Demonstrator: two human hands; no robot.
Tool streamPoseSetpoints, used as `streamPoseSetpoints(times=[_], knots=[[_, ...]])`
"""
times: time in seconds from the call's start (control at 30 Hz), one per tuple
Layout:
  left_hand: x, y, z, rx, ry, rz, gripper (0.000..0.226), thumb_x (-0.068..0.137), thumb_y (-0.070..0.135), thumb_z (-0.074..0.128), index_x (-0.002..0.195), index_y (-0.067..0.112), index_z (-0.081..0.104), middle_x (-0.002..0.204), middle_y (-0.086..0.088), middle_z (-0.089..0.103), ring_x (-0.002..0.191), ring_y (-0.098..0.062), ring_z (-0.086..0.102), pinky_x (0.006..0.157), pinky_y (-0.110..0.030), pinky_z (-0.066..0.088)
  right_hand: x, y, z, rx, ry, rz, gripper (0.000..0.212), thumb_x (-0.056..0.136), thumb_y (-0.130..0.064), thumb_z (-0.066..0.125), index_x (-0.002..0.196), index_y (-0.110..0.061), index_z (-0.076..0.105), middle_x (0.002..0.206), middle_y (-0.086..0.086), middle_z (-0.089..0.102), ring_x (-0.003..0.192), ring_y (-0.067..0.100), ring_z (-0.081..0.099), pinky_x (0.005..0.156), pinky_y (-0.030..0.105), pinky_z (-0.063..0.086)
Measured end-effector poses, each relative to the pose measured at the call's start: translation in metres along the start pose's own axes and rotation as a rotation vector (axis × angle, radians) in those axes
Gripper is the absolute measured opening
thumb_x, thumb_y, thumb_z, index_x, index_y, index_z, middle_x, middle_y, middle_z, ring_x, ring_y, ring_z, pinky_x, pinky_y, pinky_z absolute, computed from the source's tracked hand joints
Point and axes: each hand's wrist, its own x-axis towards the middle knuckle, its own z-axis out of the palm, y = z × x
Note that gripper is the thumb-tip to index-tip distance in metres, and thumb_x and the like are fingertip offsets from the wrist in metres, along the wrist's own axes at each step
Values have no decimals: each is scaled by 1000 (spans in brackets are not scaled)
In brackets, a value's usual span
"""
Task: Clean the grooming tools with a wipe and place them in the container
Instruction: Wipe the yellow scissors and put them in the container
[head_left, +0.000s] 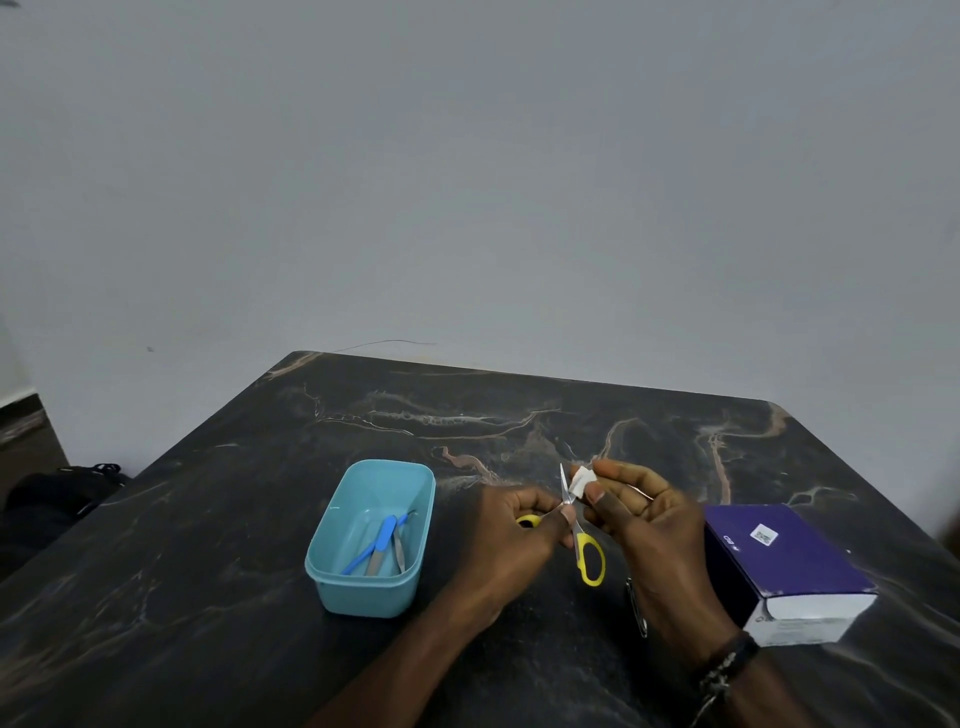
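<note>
Left hand (519, 535) holds small yellow-handled scissors (584, 540), right hand (641, 514) pinches a white wipe (581, 480) beside the blades; light-blue plastic container (332, 571) left, purple box (800, 561) right on the dark marbled bench (208, 545)

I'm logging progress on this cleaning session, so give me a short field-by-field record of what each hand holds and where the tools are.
left hand: grip on the yellow-handled scissors, blades pointing up
right hand: pinches a white wipe against the blades
container: light blue, open, left of the hands
in container: blue-handled tools, metal ends; exact count unclear
purple box: on the table, right of the hands
safety pin: on the table by the right wrist
table: dark marbled top
</note>
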Motion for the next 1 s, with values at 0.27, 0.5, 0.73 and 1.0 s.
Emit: streamPoseSetpoints(times=[0.27,0.5,0.73,1.0], knots=[[-1,2,1,-12,7,19,22,88,13,66,70,3,72,69,-9,73,71,-23,67,76,-35,53,0,6,1,-58,-14,59,14,82,-1,70,95,-6,74,85,14,78,79,28,75,68,34,62],[-2,2,2,-13,8,37,22,88,10,65,69,2,72,69,-8,73,67,-12,66,74,-28,53,-4,1,3,-91,-80,136,12,86,-6,68,78,-3,76,80,26,73,72,35,69,77,47,57],[-4,5,3,-1,12,44,22,87,12,68,69,2,73,71,-10,74,74,-26,69,77,-38,52,-3,0,4,-79,-92,184,18,83,-11,69,87,7,71,82,27,72,70,31,67,67,39,59],[-5,7,2,19,10,45,21,87,10,68,68,2,73,72,-11,74,77,-30,68,75,-37,51,-1,-3,1,-50,-89,212,25,75,-18,73,81,6,72,77,27,71,63,29,67,61,36,58]])
